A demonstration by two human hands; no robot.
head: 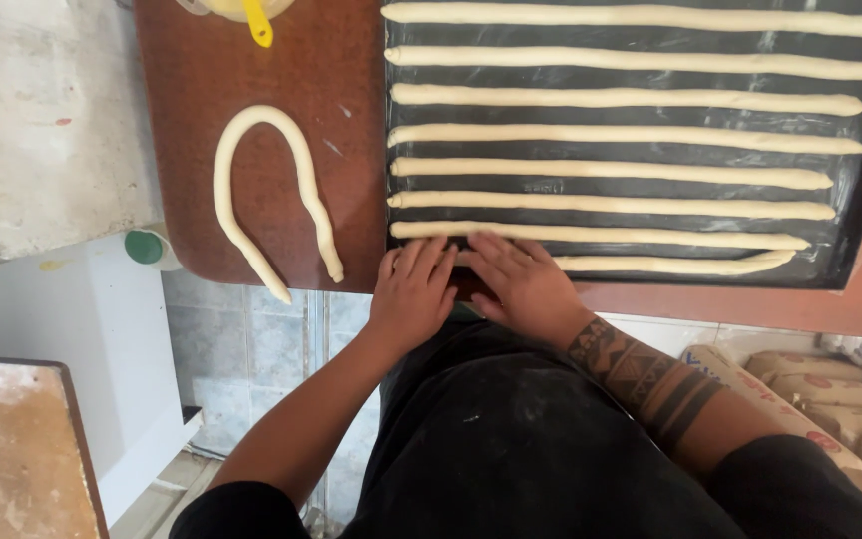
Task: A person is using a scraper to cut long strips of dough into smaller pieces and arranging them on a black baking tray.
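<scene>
My left hand [413, 289] and my right hand [521, 279] lie flat, fingers together, side by side at the near left edge of a black baking tray [850, 190]. Both press on the left end of the nearest dough rope [670, 265], which runs out to the right from under my right hand. Several long dough ropes [611, 170] lie in parallel rows across the tray. A dough rope bent into a U shape [263, 190] rests on the brown table [202, 80] to the left of the tray.
A yellow utensil [259, 25] sits at the table's far edge. A green-capped bottle [147, 248] stands below the table's left corner. Printed sacks [830, 399] lie at lower right, and a floury wooden board [12, 449] at lower left. Tiled floor shows beneath.
</scene>
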